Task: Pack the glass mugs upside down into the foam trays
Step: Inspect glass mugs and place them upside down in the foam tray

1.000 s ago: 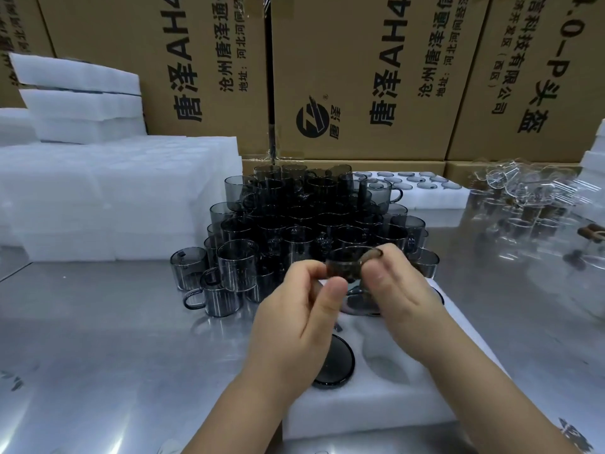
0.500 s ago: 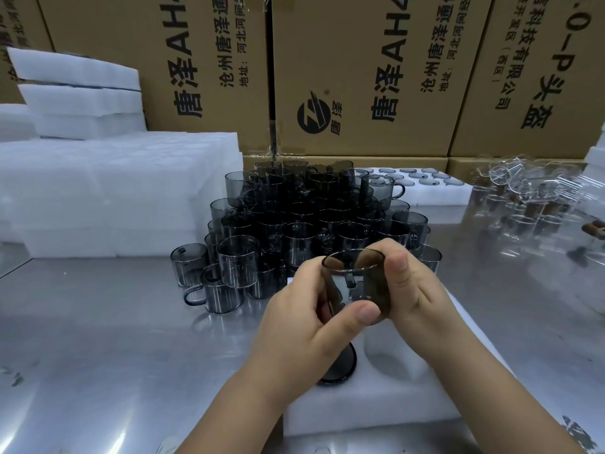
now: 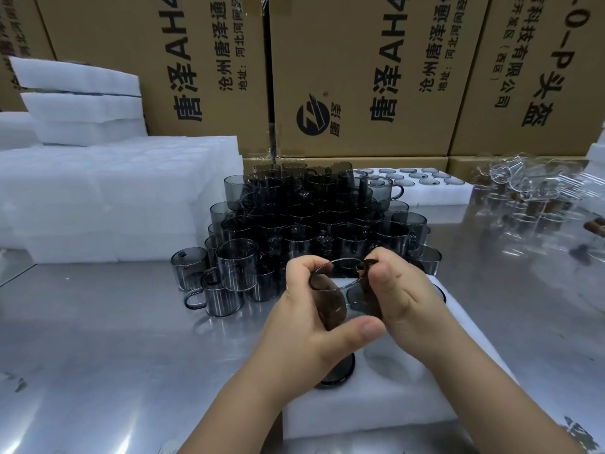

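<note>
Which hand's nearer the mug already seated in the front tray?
Left. The left hand sits just over the seated mug, hiding part of it; the right hand is farther up and to the right. Both grip the held mug.

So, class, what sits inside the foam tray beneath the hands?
One upturned dark mug fills a near pocket of the foam tray; an empty pocket lies beside it. The left hand and right hand, gripping a second mug, cover the far pockets.

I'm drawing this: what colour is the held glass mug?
Smoky grey, see-through glass mug; clearest in head view.
</note>
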